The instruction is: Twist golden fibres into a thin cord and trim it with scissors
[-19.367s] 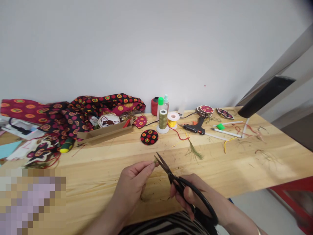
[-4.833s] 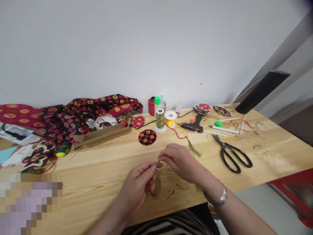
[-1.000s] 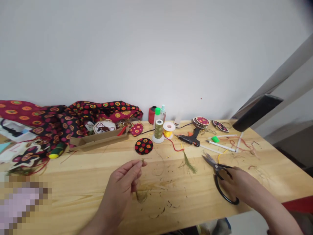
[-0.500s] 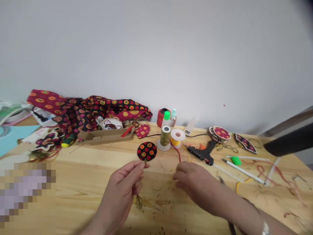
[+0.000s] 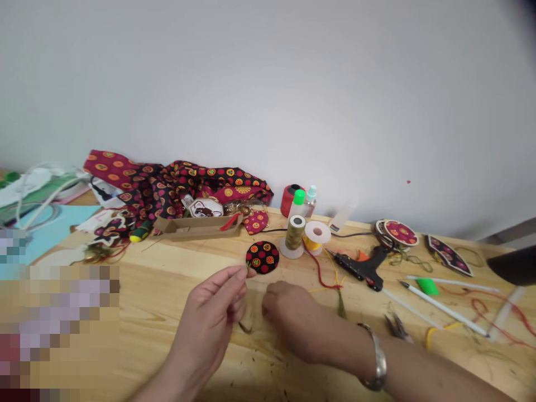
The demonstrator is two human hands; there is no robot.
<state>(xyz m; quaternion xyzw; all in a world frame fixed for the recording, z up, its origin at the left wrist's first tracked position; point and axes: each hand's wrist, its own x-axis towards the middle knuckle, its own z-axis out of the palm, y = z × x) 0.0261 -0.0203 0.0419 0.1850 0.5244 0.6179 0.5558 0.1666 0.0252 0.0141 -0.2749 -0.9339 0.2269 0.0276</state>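
My left hand (image 5: 211, 312) is closed in a pinch on olive-green thread (image 5: 248, 267); a small tip shows above the thumb and a loose tail hangs below the fingers. Close on its right, my right hand (image 5: 295, 321) has its fingers curled together, a bracelet on its wrist; whatever it may hold is hidden. Just beyond both hands lies a round black patterned fabric piece (image 5: 262, 258). Behind that stand an olive thread spool (image 5: 295, 233) and a white reel of yellow thread (image 5: 317, 239). Past my right hand is a small olive tassel (image 5: 341, 304) by red cord.
A black glue gun (image 5: 364, 268) lies right of the spools. Pliers (image 5: 397, 328) and a white pen (image 5: 444, 308) rest further right. A cardboard tray (image 5: 199, 228) and crumpled patterned cloth (image 5: 180, 187) lie back left. Bottles and a red spool (image 5: 291, 201) stand against the wall.
My right hand has moved left, close to my left hand. The view has turned slightly left, so the table's things sit further right, and the pliers and tassel now show.
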